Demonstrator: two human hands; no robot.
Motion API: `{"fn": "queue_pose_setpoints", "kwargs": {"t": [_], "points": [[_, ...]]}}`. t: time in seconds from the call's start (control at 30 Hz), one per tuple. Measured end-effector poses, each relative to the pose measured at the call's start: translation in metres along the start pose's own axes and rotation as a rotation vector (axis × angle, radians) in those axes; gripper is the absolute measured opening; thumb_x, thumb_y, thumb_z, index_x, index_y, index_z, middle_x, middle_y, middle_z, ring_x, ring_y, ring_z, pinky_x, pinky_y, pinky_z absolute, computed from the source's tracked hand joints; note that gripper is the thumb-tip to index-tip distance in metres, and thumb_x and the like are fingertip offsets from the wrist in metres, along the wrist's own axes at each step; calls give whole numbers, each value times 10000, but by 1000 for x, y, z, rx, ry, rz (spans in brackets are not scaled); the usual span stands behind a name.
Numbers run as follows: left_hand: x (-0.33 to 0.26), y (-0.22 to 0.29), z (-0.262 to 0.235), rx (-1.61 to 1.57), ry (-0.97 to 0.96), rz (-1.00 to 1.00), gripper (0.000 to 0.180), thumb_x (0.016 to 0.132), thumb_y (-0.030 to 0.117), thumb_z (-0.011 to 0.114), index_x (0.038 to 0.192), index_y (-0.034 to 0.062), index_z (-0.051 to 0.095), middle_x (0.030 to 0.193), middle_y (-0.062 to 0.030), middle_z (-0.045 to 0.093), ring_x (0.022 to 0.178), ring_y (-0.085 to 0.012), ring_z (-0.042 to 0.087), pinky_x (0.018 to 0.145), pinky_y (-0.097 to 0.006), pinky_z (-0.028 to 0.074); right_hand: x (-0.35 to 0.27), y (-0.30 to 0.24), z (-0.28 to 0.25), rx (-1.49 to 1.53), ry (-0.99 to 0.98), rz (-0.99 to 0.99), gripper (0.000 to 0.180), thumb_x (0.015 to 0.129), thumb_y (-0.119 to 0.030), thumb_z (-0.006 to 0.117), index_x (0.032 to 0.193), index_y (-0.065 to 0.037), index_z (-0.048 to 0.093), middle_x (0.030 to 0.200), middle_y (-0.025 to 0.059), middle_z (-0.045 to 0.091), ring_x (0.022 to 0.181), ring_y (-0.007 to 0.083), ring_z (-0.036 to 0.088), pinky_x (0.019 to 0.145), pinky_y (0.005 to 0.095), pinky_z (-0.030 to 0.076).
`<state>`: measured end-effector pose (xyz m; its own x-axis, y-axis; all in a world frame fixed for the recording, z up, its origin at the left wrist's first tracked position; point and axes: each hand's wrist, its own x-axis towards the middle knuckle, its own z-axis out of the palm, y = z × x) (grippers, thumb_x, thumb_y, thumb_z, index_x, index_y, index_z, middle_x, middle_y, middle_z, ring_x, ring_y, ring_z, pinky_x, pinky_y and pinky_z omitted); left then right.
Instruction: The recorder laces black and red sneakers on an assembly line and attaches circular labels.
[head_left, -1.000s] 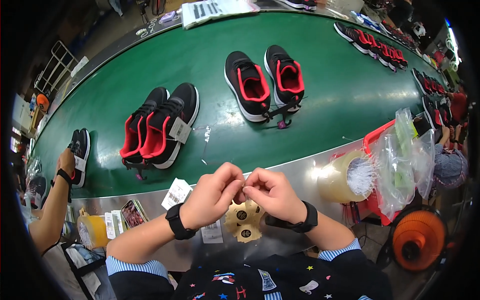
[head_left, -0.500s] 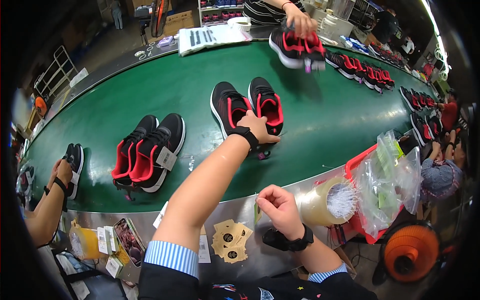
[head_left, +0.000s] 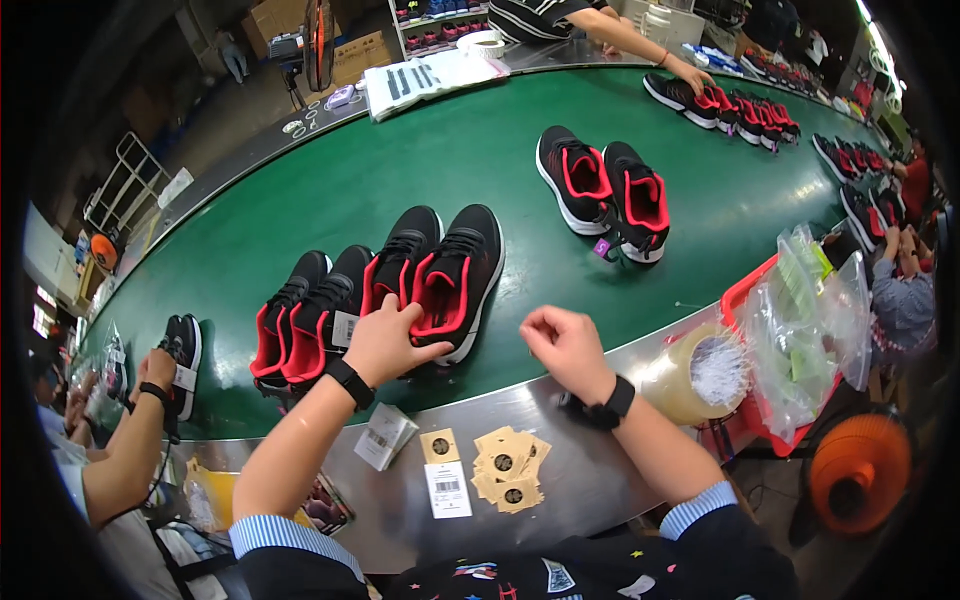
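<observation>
My left hand (head_left: 385, 345) is closed on the heels of a pair of black sneakers (head_left: 468, 240) with red linings and white soles. Toes pointing away, the pair stands on the green belt (head_left: 570, 285), beside another such pair (head_left: 300, 310) that carries a white tag (head_left: 344, 329). Over the belt's near edge, my right hand (head_left: 568, 350) has its fingers curled into a pinch; whatever they hold is too small to make out. Tan square cards (head_left: 508, 465) lie in a loose pile on the metal ledge below, next to a white barcode tag (head_left: 447, 490).
Farther right on the belt stands another sneaker pair (head_left: 610, 195) with a purple tag. A tape roll full of white fasteners (head_left: 695, 375) and a red basket (head_left: 745, 300) of plastic bags flank my right arm. Across the belt, a person's hand (head_left: 690, 75) touches a sneaker row.
My left hand has brought its sneaker pair leftward, beside the tagged pair. The person across has set down the carried pair and reached to the row. The card in my right fingers no longer shows.
</observation>
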<state>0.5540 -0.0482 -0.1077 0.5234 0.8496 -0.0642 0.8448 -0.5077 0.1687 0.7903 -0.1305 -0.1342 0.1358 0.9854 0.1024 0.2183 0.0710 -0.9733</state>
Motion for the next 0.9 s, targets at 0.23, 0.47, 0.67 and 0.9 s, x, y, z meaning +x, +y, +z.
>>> {"fn": "queue_pose_setpoints", "kwargs": {"t": [0.23, 0.47, 0.67, 0.9], "points": [[4, 14, -32, 214, -227, 14, 625, 719, 603, 596, 984, 37, 596, 931, -171, 555, 777, -309, 586, 690, -401, 484, 56, 16, 25, -468, 68, -267, 96, 753, -169, 604, 733, -76, 614, 674, 97, 622, 623, 296, 598, 568, 394, 467], [42, 8, -15, -148, 328, 312, 206, 719, 79, 634, 918, 38, 606, 891, -105, 582, 885, -289, 529, 796, -366, 426, 72, 14, 51, -589, -29, -359, 98, 763, -171, 586, 760, -75, 607, 719, 92, 615, 687, 283, 601, 613, 398, 474], [60, -2, -10, -151, 100, 265, 130, 696, 85, 638, 810, 23, 630, 820, -106, 610, 827, -290, 558, 750, -374, 443, 81, 17, 55, -614, -49, -443, 95, 760, -164, 586, 737, -74, 601, 688, 93, 599, 674, 287, 595, 602, 402, 472], [59, -10, -9, -218, 97, 232, 133, 678, 101, 653, 779, 16, 633, 789, -117, 610, 770, -296, 569, 698, -375, 455, 83, 20, 72, -603, -67, -468, 102, 784, -159, 562, 788, -59, 586, 708, 104, 599, 682, 304, 594, 605, 416, 473]]}}
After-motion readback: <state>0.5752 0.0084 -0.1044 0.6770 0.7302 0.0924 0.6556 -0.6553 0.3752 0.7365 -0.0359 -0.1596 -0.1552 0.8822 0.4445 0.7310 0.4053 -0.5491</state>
